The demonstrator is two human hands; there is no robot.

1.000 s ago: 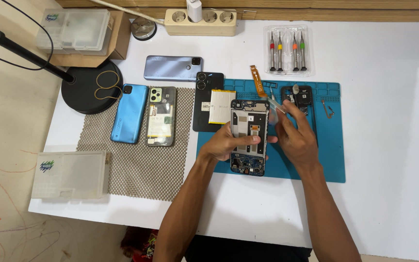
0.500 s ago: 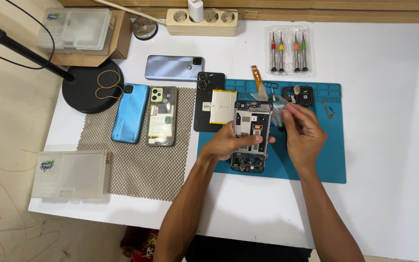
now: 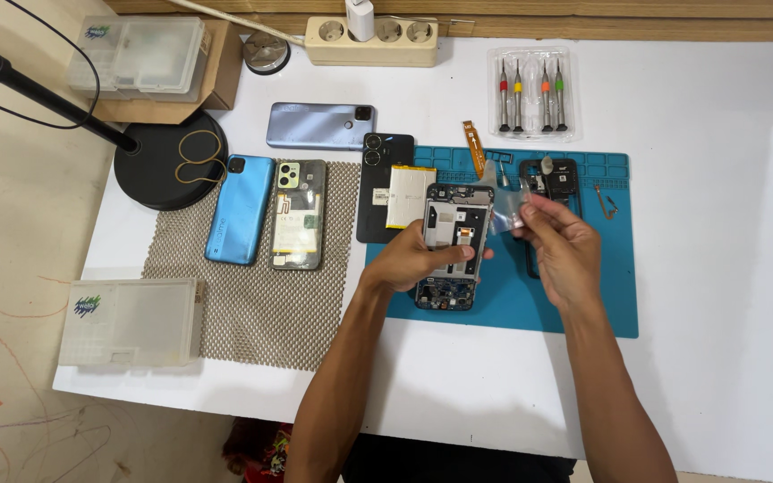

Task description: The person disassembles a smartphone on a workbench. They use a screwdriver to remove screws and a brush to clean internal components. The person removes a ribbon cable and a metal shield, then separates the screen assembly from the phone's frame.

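An opened phone body (image 3: pixel 452 241) with bare circuit parts lies on the blue work mat (image 3: pixel 583 304). My left hand (image 3: pixel 418 259) grips its left edge, thumb across the frame. Just right of it, my right hand (image 3: pixel 561 246) pinches a small clear plastic film (image 3: pixel 505 210) that stretches from the phone's upper right corner. A flat battery (image 3: pixel 407 197) rests on a black phone (image 3: pixel 381 188) left of the open body. A black phone frame (image 3: pixel 552 183) lies behind my right hand, partly hidden.
A blue phone (image 3: pixel 240 221) and a backless phone (image 3: pixel 299 215) sit on mesh matting (image 3: pixel 252 304). A grey-blue phone (image 3: pixel 319 125), screwdriver set (image 3: pixel 530 94), power strip (image 3: pixel 370 40), orange flex cable (image 3: pixel 474 148), lamp base (image 3: pixel 170 170) and two plastic boxes (image 3: pixel 131 322) surround the mat.
My right hand has lifted away from the phone's top right corner and moved right, drawing the clear film with it. My left hand has kept its hold on the phone.
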